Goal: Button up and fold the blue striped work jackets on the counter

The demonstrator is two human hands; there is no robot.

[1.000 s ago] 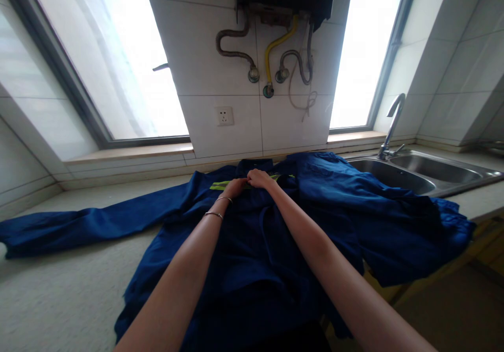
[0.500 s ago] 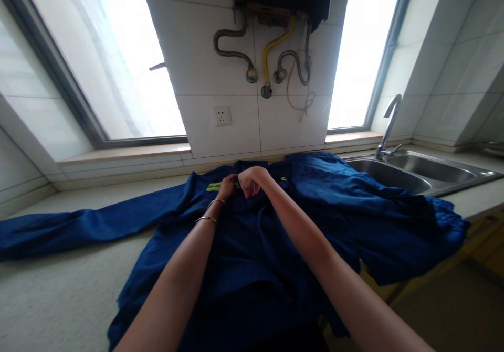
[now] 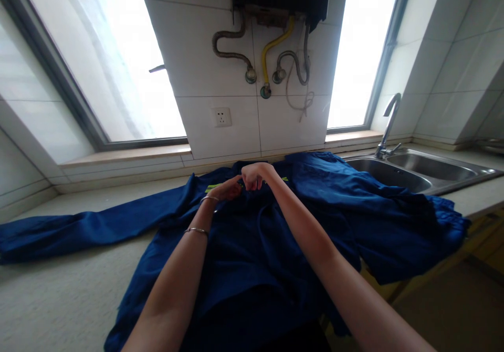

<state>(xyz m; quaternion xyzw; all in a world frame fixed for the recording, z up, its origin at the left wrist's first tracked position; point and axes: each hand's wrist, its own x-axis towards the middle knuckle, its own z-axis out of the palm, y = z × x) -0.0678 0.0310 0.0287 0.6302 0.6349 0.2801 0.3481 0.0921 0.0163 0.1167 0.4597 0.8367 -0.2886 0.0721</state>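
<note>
While the two hands meet over the upper part of the blue jacket (image 3: 232,247), its cloth lies right under and around the fingers; most of its body spreads from them toward six o'clock, reaching under both forearms, and its long sleeve (image 3: 129,218) runs out toward nine o'clock across the pale desk (image 3: 66,289). The left hand (image 3: 228,189) has its fingers bent and pointing toward three o'clock, the foremost seeming to touch the right hand (image 3: 255,176); the right hand's fingers are curled under, knuckles up; whether either set pinches any cloth I cannot tell.

The jacket is deep blue, rumpled, with soft folds running through its body and darker shadow toward six o'clock; a yellow-green stripe (image 3: 211,188) shows just beside the left hand at nine o'clock, and a smaller bit of the same colour peeks out past the right hand, toward three o'clock. More blue cloth (image 3: 378,215), gathered at its far end, stretches out at three to four o'clock; whether it belongs to the jacket I cannot tell; its upper edge lies by the metal sink (image 3: 452,167).
</note>
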